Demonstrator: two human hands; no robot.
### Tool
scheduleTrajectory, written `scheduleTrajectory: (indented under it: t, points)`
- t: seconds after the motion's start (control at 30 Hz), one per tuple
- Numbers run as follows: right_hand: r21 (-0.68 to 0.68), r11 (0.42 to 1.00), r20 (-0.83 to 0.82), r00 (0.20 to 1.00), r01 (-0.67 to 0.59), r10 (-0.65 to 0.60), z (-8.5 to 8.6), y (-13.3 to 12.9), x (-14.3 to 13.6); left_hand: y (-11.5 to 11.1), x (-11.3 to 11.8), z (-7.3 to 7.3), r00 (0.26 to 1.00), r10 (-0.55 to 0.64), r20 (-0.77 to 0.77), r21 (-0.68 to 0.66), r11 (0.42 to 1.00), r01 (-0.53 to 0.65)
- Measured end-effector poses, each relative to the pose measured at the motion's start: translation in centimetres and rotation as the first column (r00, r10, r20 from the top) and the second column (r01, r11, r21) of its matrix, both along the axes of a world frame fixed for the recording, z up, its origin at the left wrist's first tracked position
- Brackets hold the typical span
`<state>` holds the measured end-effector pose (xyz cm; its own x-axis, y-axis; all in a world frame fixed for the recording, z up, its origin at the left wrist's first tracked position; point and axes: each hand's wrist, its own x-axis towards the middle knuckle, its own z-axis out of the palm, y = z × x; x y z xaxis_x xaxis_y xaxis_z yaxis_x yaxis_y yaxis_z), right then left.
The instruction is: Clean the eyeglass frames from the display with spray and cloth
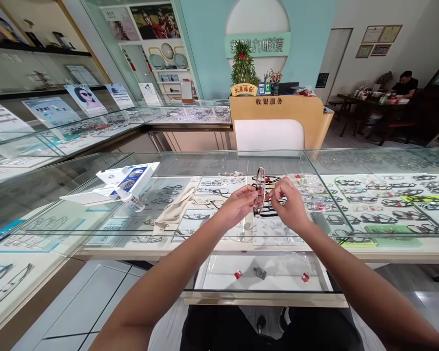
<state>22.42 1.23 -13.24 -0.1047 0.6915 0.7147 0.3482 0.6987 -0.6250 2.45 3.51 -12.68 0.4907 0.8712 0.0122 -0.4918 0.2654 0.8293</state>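
A pair of thin-rimmed eyeglasses (260, 181) is held upright above the glass counter, seen nearly edge-on. My left hand (242, 200) grips the frame between thumb and fingers. Close on the other side, my right hand (288, 201) is closed in a pinch, its fingertips right at the rim. What lies between those fingertips is too small to make out. Below the hands, rows of eyeglasses show through the glass top. A beige cloth (176, 208) lies to the left, near a small white bottle (131, 199).
An open white-and-blue box (126, 180) stands on the counter at left. Before me a drawer (225, 280) is pulled out, holding two red pieces and a grey one (260, 273). Glass showcases extend left and right. A wooden cashier desk (278, 109) stands ahead; a person (406, 87) sits far right.
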Motion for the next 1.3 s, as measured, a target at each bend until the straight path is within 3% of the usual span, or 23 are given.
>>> scheduleTrajectory:
  t: [0.47,0.7,1.03,1.3]
  points:
    - [-0.019,1.000,0.221,0.975,-0.017,0.021,-0.4,-0.4,-0.2,0.9,-0.5,-0.7,0.998,-0.010,-0.063,0.084,0.996,0.016]
    - [0.033,0.999,0.203,0.979,0.003,-0.010,-0.7,-0.5,-0.3,0.8,-0.7,-0.5,0.990,-0.081,-0.112,0.055,0.995,0.088]
    - [0.003,1.000,0.233,0.972,0.008,-0.009,-0.5,-0.9,-0.4,0.8,-0.6,-0.8,0.994,-0.041,-0.102,0.062,0.997,0.047]
    - [-0.059,0.998,0.102,0.995,-0.005,0.011,0.3,-1.3,-0.7,0.7,-0.6,-0.7,0.992,0.013,-0.125,0.060,0.998,-0.006]
